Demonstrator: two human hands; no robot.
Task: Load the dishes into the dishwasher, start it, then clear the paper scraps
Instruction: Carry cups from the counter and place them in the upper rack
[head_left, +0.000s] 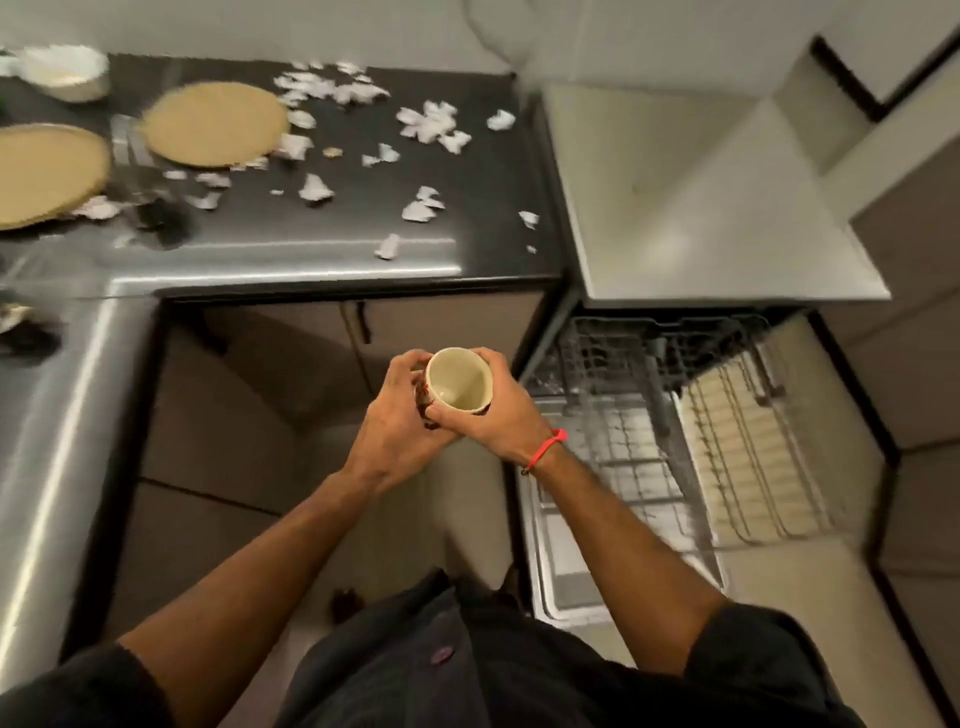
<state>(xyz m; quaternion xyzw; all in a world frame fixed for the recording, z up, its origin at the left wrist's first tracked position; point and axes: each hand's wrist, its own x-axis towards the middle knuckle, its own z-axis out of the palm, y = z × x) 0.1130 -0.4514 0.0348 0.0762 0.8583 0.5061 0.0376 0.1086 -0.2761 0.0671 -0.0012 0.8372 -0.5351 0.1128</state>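
A cream cup (460, 379) with a red pattern on its outside is held upright in front of me, above the floor. My left hand (397, 418) wraps its left side and my right hand (493, 415) its right side and bottom. To the right, the dishwasher stands open with its lower wire rack (649, 457) pulled out over the door. Two tan plates (215, 123) (44, 174) and a white bowl (65, 73) rest on the dark counter (322, 254). White paper scraps (431, 124) lie scattered across that counter.
A steel counter section (57, 415) runs down the left side. A pale countertop (691, 208) sits above the dishwasher. Cabinet doors (374, 327) face me under the dark counter. Tiled floor lies between me and the dishwasher.
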